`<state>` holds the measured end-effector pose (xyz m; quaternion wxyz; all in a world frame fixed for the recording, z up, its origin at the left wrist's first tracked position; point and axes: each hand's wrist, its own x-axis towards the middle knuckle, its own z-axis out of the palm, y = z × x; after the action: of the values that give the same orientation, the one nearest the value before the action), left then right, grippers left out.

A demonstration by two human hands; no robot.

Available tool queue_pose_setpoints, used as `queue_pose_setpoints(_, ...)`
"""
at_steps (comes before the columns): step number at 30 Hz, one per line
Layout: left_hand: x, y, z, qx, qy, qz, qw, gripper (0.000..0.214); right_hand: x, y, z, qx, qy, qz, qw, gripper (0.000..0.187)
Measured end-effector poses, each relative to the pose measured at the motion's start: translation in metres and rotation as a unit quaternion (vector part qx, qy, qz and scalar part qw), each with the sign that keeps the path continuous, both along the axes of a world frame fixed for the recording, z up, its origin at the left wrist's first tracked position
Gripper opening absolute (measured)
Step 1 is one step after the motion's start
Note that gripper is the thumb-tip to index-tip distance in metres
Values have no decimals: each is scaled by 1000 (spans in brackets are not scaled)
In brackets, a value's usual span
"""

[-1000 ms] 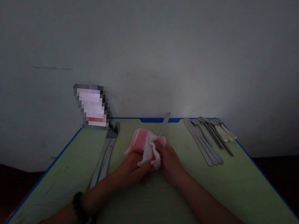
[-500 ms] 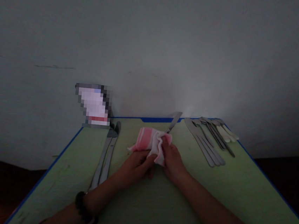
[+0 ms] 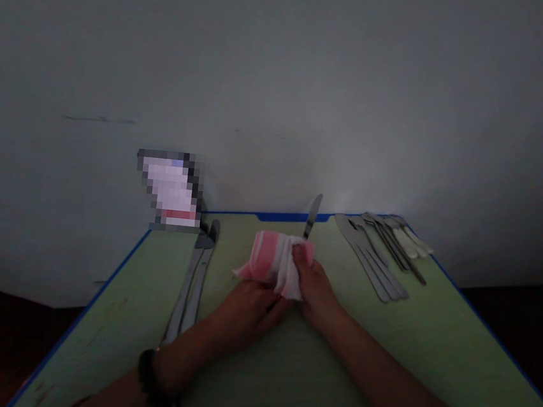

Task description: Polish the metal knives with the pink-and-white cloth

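A pink-and-white cloth (image 3: 266, 257) is bunched around a table knife (image 3: 313, 215), whose blade sticks up out of the cloth's far side. My right hand (image 3: 315, 291) is closed on the cloth, thumb on top, pressing it around the knife. Below the cloth, my left hand (image 3: 252, 307) is closed at the knife's handle end; the handle itself is hidden by cloth and fingers. Left of my hands, two long-handled knives (image 3: 195, 279) lie side by side on the green table (image 3: 254, 381), partly behind my left forearm.
On the right lie several pieces of cutlery (image 3: 380, 275), among them knives, forks and some with pale handles (image 3: 412, 242). A blurred-out phone-like device (image 3: 171, 191) leans at the back left. A wall (image 3: 281, 102) rises behind the table's blue edge (image 3: 294, 218).
The knife blade has swung more upright and slightly left. My left hand has turned, its thumb moving off the cloth's front. The cloth has shifted a little in my right hand.
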<state>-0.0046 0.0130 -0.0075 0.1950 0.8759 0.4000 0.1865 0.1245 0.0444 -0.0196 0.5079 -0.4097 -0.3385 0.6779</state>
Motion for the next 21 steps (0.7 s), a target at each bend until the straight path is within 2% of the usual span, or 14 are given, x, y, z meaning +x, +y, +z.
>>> queue_pose_setpoints(3, 1, -4, 2, 4, 22, -23, 999, 40, 0, 1, 4, -16, -2, -22, 1000, 47)
queue_pose_setpoints(7, -2, -5, 2, -45, 25, -34, 998, 38, -2, 4, 0, -26, 47, -50, 997, 48)
queue_pose_setpoints(12, -1, -1, 1, -92, -51, 62, 993, 29, -5, 4, -10, 10, -5, -31, 999, 49)
queue_pose_setpoints(15, 0, 1, 1, -97, -20, 88, 991, 32, -5, 3, -11, 15, -43, -37, 998, 48)
queue_pose_setpoints(21, 0, -5, 6, -86, 53, 18, 995, 37, 3, 10, -1, 3, 11, -94, 996, 44)
